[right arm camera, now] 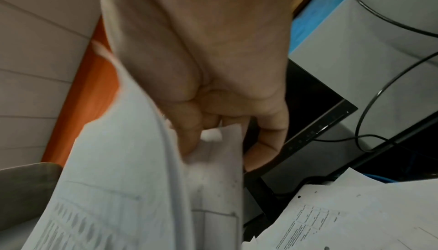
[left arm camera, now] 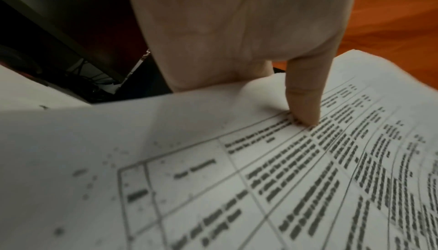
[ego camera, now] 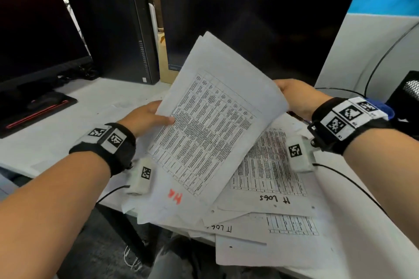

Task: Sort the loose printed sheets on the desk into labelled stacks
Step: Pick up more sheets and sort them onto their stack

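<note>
I hold a sheaf of printed sheets (ego camera: 204, 124) with a dense table, tilted up above the desk. My left hand (ego camera: 147, 118) grips its left edge, thumb (left arm camera: 305, 96) pressed on the printed face. My right hand (ego camera: 297, 97) grips the far right corner, fingers (right arm camera: 189, 132) curled round the paper edge (right arm camera: 147, 179). Under the sheaf lie loose sheets: one marked "HA" in red (ego camera: 175, 197), one hand-labelled "IT LOGS" (ego camera: 275, 199), another with the same label (ego camera: 220, 228) below it.
A dark monitor (ego camera: 260, 13) stands right behind the papers, a second monitor (ego camera: 34, 29) at the left, a black computer case (ego camera: 113, 36) between them. A mouse on a red-edged pad (ego camera: 40, 108) lies left. Black cables (ego camera: 381, 56) run at the right. The desk's front edge (ego camera: 108, 204) is near.
</note>
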Motion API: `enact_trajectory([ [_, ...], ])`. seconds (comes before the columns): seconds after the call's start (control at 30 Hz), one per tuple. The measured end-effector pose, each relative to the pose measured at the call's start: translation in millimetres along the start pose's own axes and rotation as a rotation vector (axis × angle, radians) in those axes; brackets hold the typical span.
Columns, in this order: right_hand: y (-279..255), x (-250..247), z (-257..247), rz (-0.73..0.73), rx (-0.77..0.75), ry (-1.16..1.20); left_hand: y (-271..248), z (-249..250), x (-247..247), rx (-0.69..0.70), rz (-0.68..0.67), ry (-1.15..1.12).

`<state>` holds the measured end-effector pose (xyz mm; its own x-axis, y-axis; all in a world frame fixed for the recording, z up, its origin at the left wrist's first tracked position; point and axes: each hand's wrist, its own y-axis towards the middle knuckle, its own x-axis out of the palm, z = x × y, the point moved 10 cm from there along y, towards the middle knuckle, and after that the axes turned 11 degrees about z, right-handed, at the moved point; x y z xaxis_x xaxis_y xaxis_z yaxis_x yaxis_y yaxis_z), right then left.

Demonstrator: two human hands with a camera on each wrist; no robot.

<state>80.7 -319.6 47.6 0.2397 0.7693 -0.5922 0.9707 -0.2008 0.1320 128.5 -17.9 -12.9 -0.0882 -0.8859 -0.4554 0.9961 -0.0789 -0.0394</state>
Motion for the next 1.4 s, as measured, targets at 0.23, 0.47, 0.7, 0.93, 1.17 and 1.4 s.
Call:
enact_trajectory([
  [0.23,11,-22,73,0.139,0.343,0.076,7,-9,-1,0.061,0.155,0.167],
  [0.47,-31,-14,175,-0.078,0.722,-0.244,12,-50,-18,-0.13,0.204,0.516],
  [0.7,-14,-11,152,0.029,0.468,-0.484,13,-82,1,-0.236,0.098,0.773],
  [0.93,0,-28,148,0.076,0.372,-0.739,15,-85,-7,-0.269,0.118,0.773],
  [1.17,-9,-26,158,0.113,0.4,-0.444,16,-89,-9,-0.277,0.153,0.725],
  [1.4,-13,-20,157,0.028,0.418,-0.547,14,-93,-14,-0.281,0.158,0.7],
])
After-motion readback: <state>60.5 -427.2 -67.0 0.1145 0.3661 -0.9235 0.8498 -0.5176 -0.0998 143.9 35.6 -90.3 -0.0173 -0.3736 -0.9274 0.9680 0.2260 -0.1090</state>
